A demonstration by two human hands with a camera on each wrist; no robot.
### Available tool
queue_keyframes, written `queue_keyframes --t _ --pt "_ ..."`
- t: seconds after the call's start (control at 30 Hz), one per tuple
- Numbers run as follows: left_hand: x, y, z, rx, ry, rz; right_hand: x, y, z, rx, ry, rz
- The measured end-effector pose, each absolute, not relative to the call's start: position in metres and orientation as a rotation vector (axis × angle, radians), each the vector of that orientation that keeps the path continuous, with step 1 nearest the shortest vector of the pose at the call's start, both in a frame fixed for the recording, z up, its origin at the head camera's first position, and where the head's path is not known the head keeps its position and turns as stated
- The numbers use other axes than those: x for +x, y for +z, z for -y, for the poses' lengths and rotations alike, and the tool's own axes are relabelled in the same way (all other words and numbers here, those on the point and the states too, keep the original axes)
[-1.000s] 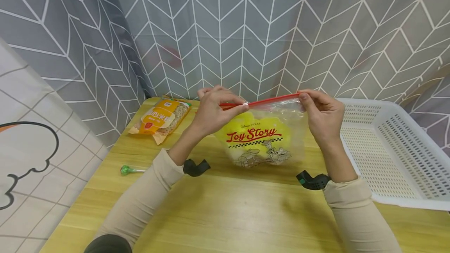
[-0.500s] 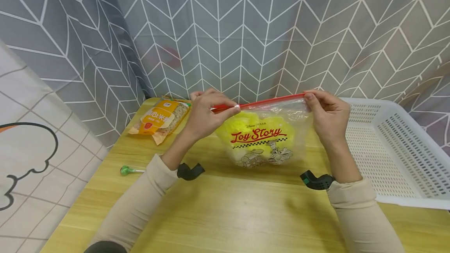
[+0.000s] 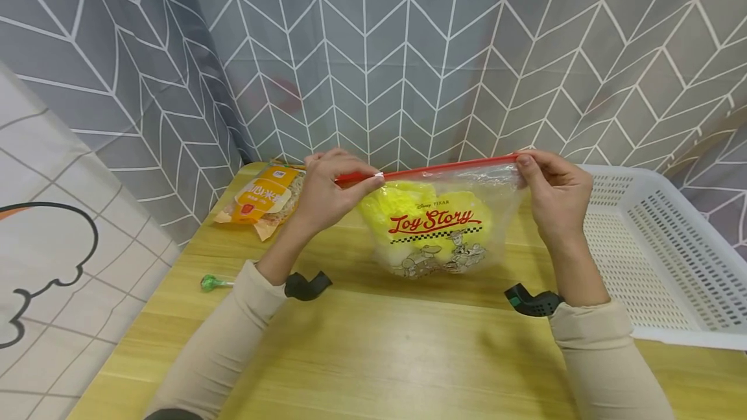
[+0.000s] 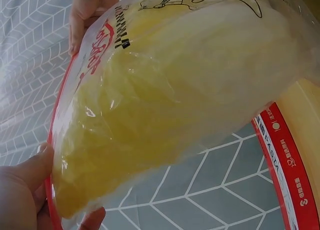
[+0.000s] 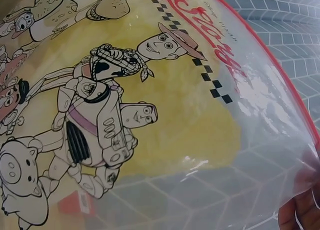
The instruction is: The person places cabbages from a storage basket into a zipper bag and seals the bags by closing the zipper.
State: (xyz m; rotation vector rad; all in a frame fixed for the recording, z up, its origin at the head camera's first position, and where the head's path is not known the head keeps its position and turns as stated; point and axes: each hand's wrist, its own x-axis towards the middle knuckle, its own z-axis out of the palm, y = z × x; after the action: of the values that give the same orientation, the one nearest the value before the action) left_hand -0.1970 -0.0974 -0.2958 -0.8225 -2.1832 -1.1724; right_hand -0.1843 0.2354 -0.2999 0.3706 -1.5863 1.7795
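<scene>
Wooden table (image 3: 373,355) under us: our left hand (image 3: 327,196) pinches the zip bag (image 3: 438,225) slider, right hand (image 3: 554,196) pinching its corner; sealing looks underway, needing steady tension.

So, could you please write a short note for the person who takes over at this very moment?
Left hand: pinches the white slider at the left end of the red zip strip.
Right hand: pinches the strip's right end.
Clear plastic Toy Story zip bag with yellow filling hangs upright between the hands, its bottom at the yellow wooden table.
Done: the filling is inside the bag and the slider stands at the left end.
I cannot tell whether the zip is sealed; check it first.
Nearby: white perforated plastic basket on the right, orange snack packet and green lollipop on the left.
</scene>
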Motion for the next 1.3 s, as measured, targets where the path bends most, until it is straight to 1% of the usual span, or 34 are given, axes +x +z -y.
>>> queue_keyframes --t 0.47,0.63,0.83,0.93,1.13,1.23,1.3 --pt "-0.201 -0.302 0.120 -0.742 -1.227 2.202 -0.190 -0.306 -0.244 0.361 1.838 1.498" --pt "-0.201 -0.302 0.121 -0.715 -1.275 2.227 -0.189 -0.305 -0.242 0.301 1.876 1.516" --pt "-0.201 -0.310 0.116 -0.623 -1.477 2.246 -0.184 -0.309 -0.237 0.208 1.966 1.595" --pt "-0.202 -0.314 0.112 -0.570 -1.533 2.244 -0.181 -0.317 -0.238 0.293 2.001 1.652" --pt "-0.206 -0.320 0.106 -0.526 -1.552 2.202 -0.173 -0.346 -0.243 0.651 2.025 1.701" --pt "-0.206 -0.321 0.106 -0.524 -1.559 2.171 -0.170 -0.357 -0.245 0.752 1.986 1.772" --pt "-0.206 -0.323 0.107 -0.519 -1.563 2.158 -0.168 -0.362 -0.245 0.775 1.949 1.833"
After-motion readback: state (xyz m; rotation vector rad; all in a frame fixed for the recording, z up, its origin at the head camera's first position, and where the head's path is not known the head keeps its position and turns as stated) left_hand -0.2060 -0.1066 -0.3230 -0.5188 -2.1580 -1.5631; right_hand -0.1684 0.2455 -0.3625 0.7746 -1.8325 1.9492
